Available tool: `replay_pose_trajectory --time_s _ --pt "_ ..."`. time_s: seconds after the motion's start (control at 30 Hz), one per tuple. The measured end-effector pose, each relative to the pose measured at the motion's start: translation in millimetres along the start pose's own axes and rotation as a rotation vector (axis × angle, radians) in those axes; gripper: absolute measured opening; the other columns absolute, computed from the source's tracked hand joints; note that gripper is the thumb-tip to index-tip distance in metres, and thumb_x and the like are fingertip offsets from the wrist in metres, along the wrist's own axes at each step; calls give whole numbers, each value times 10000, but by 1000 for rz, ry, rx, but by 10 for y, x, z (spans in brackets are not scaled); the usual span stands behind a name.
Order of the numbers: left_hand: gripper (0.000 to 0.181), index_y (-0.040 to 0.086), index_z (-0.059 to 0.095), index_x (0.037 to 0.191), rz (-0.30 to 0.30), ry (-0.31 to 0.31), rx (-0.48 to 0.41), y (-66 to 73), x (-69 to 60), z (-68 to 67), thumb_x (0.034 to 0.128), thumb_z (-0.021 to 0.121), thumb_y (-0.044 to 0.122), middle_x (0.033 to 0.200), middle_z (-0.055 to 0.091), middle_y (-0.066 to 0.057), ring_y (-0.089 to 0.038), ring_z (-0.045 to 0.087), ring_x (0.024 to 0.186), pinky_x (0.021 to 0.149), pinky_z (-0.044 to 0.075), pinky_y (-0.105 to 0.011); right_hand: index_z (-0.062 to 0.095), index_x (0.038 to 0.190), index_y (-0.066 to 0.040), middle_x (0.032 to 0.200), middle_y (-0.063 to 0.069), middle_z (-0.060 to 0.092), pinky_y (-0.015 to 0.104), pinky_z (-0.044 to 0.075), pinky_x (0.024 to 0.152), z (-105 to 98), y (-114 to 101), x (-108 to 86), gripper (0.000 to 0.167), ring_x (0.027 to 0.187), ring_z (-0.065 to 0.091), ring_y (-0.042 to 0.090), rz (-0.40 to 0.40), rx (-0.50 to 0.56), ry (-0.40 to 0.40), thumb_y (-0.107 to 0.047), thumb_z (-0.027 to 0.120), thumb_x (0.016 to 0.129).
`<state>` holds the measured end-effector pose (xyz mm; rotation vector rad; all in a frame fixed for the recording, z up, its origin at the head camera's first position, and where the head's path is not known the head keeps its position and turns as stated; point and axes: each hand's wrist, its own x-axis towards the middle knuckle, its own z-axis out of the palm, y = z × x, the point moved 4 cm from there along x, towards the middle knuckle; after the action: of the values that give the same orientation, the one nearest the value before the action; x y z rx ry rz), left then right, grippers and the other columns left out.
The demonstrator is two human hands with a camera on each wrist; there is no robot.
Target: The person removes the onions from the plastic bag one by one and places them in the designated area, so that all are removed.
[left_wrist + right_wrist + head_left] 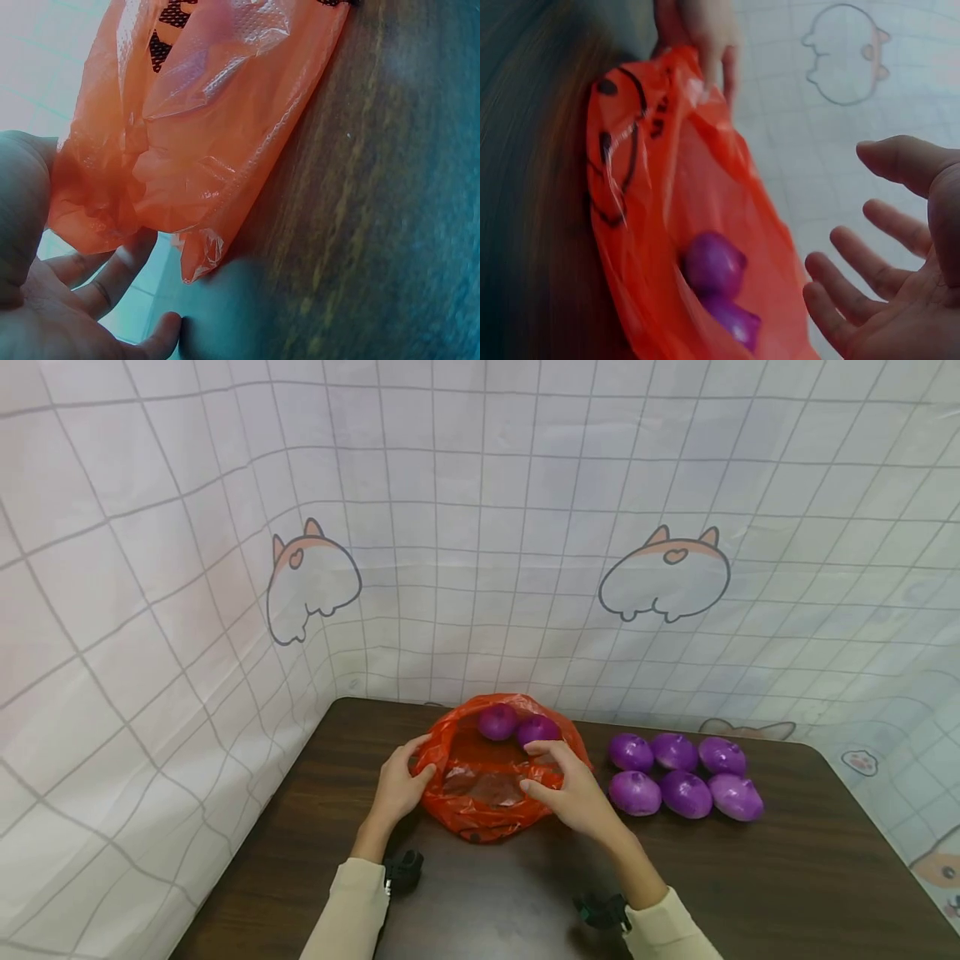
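Note:
A red plastic bag [487,822] stands with its mouth open on the dark table, and two purple onions [714,264] lie inside it. At the bag's left rim, my left hand [399,783] holds the film between thumb and fingers; the left wrist view shows the thin orange-red plastic [187,172] passing between them. My right hand [577,793] hovers above the bag's right side, its fingers spread and nothing in them. In the right wrist view those fingers [862,262] stand apart from the plastic.
Several more purple onions [686,793] sit in two rows on the table [810,860], right of the bag. Behind and to the left hangs a white grid-patterned sheet [480,527] with cartoon animals, close to the table's back edge.

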<state>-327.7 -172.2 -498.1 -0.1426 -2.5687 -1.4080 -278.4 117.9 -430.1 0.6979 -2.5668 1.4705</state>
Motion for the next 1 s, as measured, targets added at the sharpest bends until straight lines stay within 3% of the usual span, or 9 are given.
replay_pose_trajectory --time_s 0.23,0.43,0.7,0.87,1.0 --pt "535 177 548 1474 -1 3 0 5 -8 -11 964 705 145 1339 618 -178 -353 602 1193 999 508 -561 566 1370 -157 1390 72 564 542 437 1098 329 88 367 509 1270 523 273 66 -23 -50 -232 772 910" --pt "538 181 550 1473 5 9 7 -1 -1 11 960 707 138 1313 627 -174 -339 614 1158 977 515 -547 554 1387 -97 1412 141 536 553 401 1142 509 266 649 546 1333 486 345 67 -100 -34 -215 777 903" --pt "536 177 558 1466 5 12 6 24 -4 5 955 710 130 1308 631 -173 -341 611 1166 991 512 -552 518 1421 -102 1470 169 482 598 388 1132 611 395 959 628 1362 435 391 114 -265 9 -244 798 877" --pt "533 188 563 1463 1 15 0 18 -2 2 954 713 135 1304 631 -168 -338 610 1148 974 517 -542 510 1436 -94 1473 199 490 646 324 1123 607 469 1107 673 1333 448 418 141 -322 51 -262 815 860" --pt "532 204 570 1456 -2 19 -2 -1 2 15 950 718 137 1292 633 -156 -323 612 1115 953 523 -521 480 1462 -98 1455 208 521 659 236 1172 610 552 1180 706 1346 451 438 198 -348 30 -291 809 867"
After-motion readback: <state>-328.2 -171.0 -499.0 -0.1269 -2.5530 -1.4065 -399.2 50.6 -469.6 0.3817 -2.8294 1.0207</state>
